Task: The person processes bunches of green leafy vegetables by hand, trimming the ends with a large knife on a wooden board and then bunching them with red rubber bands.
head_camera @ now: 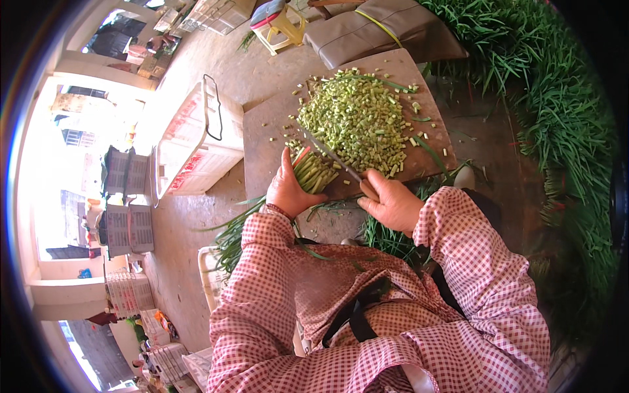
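Observation:
My left hand (291, 190) is closed round a bundle of green leafy stalks (313, 173), its cut ends on the board and its long leaves trailing down to the left. A red band shows near the cut ends. My right hand (393, 202) grips the wooden handle of a knife (339, 159); the blade reaches up and left, just beyond the bundle's cut ends. A large heap of short chopped stalk pieces (351, 118) covers much of the brown board (268, 147). Loose bits and several leaf strips lie around the heap.
A white plastic crate (218, 152) with a metal handle stands left of the board. Beyond are a yellow stool (282, 32) and a brown covered item (366, 34). Long green leaves (565, 113) are piled at the right. More crates (128, 223) stand along the left; a person (159, 43) is far off.

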### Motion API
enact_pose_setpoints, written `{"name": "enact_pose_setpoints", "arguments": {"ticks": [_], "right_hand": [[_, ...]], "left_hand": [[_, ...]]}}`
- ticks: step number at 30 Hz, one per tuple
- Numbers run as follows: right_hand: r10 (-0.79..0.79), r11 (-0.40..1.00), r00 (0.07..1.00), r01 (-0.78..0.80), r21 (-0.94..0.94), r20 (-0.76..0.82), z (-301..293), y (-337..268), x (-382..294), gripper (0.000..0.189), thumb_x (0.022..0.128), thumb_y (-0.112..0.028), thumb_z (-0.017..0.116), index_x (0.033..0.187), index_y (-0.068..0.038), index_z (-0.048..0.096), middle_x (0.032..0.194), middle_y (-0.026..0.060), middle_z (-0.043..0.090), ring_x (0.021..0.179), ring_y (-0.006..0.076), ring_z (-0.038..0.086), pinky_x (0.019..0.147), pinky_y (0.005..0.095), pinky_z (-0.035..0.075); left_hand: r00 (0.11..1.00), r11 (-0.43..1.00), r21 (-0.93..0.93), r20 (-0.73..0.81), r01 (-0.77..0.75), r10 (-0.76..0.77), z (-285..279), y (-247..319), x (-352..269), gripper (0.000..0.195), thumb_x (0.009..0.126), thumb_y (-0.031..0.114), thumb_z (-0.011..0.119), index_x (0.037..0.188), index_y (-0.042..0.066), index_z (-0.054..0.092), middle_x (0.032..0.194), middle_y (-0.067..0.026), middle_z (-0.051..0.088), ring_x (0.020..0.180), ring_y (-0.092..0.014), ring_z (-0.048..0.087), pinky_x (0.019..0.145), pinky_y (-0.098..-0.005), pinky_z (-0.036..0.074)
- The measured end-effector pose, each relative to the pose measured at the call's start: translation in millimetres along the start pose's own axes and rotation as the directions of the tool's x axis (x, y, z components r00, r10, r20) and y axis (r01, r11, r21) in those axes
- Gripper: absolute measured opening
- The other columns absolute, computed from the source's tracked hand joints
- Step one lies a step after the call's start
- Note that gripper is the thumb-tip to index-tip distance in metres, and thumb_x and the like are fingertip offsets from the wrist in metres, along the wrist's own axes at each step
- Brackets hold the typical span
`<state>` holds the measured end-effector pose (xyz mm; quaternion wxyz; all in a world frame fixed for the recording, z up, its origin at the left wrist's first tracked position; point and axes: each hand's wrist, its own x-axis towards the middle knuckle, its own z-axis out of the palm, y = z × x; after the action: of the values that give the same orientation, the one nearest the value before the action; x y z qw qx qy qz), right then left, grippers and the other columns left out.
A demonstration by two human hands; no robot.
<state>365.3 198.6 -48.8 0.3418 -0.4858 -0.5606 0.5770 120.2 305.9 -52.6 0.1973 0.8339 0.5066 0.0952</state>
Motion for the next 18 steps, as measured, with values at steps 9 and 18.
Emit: {"name": "enact_pose_setpoints", "arguments": {"ticks": [9, 18], "right_hand": [[-0.004, 1.0, 0.995, 0.005, 0.013, -0.101, 2, 14, 5, 0.028, 0.09, -0.012, 0.061, 0.104, 0.001, 0.041, 0.107, 0.0221, 0.06, 0.106, 0.0284, 0.06, 0.084, 0.0351, 0.046], [-0.35, 0.807, 0.916, 0.187, -0.56, -0.198, 9, 28, 20, 0.028, 0.082, -0.013, 0.06, 0.097, 0.0, 0.04, 0.07, 0.0197, 0.053, 0.071, 0.0418, 0.055, 0.065, 0.0491, 0.045]], "left_hand": [[0.976, 0.917, 0.348, 0.024, 0.197, -0.218, 9, 27, 1, 0.112, 0.05, 0.04, 0.086, 0.137, 0.0, 0.029, 0.123, -0.0212, 0.053, 0.112, -0.034, 0.056, 0.093, -0.0393, 0.047], [0.953, 0.921, 0.292, 0.078, 0.258, -0.292, 2, 21, 6, 0.066, 0.059, 0.037, 0.076, 0.109, 0.003, 0.05, 0.104, -0.018, 0.063, 0.098, -0.033, 0.062, 0.084, -0.0415, 0.051]]}}
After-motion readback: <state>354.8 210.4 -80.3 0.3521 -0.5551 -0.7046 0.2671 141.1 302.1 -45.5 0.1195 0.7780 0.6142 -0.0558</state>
